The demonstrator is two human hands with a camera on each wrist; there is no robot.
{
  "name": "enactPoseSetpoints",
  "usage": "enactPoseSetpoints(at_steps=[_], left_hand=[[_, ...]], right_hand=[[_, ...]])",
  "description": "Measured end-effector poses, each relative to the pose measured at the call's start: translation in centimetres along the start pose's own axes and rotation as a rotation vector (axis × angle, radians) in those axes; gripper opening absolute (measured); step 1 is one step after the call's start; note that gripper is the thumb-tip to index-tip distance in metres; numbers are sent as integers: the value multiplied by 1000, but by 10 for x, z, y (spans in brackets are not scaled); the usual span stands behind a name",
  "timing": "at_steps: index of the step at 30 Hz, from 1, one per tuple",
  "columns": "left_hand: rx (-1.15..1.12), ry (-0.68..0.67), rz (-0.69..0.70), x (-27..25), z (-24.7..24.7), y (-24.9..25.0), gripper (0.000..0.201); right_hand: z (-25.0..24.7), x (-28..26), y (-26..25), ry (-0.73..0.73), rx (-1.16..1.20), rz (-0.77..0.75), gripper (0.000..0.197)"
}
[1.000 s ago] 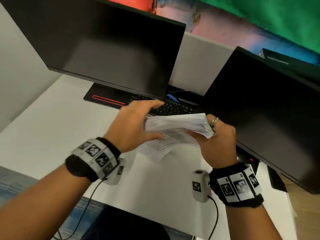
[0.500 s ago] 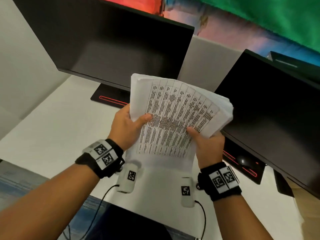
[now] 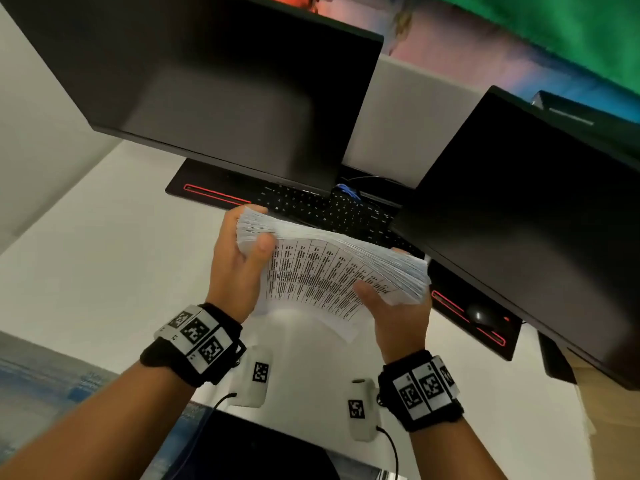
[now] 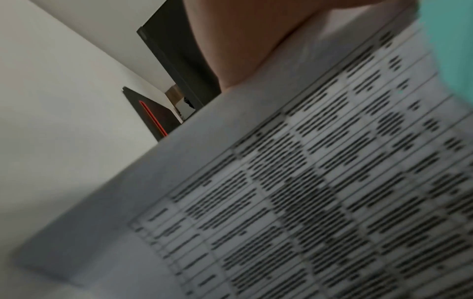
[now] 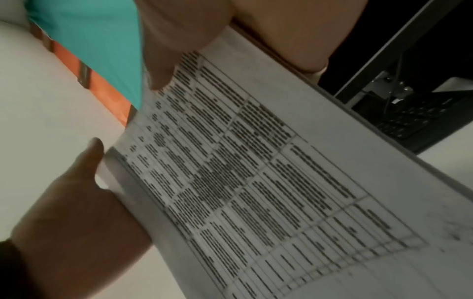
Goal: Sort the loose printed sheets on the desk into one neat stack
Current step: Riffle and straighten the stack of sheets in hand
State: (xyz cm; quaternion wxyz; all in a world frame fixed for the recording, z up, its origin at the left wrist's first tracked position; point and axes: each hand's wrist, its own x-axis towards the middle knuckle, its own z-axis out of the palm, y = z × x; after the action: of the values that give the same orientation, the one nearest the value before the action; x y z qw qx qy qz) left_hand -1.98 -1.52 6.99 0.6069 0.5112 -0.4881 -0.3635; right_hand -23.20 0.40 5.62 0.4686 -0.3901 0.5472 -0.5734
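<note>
We hold the paper stack [image 3: 332, 271] up: our left hand [image 3: 239, 265] pinches its left end, our right hand [image 3: 398, 313] its right end.

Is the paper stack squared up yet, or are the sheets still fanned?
Still fanned. In the head view the stack shows staggered sheet edges at both ends, held between the left hand and right hand above the desk.

black wristbands [image 3: 194, 344] with white square-coded tags, bare forearms
</note>
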Motion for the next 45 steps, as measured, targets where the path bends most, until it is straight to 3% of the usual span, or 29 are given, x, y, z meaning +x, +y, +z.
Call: enactPoseSetpoints(at_steps=[3,6,11,16,17,19,21,22,24,27,29,33,38,42,45], left_hand=[[-9,66,-1,8,5,6,44],[-40,141,-55,12,10,12,32],[-20,187,-103,18,14,16,31],[-53,161,-133,15,12,20,40],[-59,150,-130,16,10,20,42],[-75,69,-102,19,3,17,47],[-89,-56,-108,19,-3,9,53],[-50,-135,-130,18,-5,3,57],[126,-275,-190,12,-9,-16,58],[397,-324,-201,7,-15,-41,39],[392,-294,-168,7,-14,-43,36],[319,-188,-186,23,-18,-23,36],[313,-251,-449,44,-54,-49,34],[505,-226,-610,42,-94,-86,45],[697,-295,-743,37,-129,-106,49]], right_hand=[[5,-3,-15,-28,56,-145,50],[9,0,-25,35,102,-144,17],[14,6,-26,181,80,-144,14],[16,8,-24,164,91,-177,16],[14,10,-23,132,114,-200,19],[4,13,-17,0,166,-251,52],[-7,16,-8,-92,96,-209,78],[-11,16,-1,-109,43,-170,79],[-13,16,13,-80,-116,-118,59],[-17,17,29,-94,-366,-184,40],[-15,17,27,-83,-416,-207,33],[-2,27,14,-91,-168,-53,28],[26,27,64,-213,-258,291,46],[68,19,106,-162,-307,421,33],[104,20,119,-146,-313,494,25]])
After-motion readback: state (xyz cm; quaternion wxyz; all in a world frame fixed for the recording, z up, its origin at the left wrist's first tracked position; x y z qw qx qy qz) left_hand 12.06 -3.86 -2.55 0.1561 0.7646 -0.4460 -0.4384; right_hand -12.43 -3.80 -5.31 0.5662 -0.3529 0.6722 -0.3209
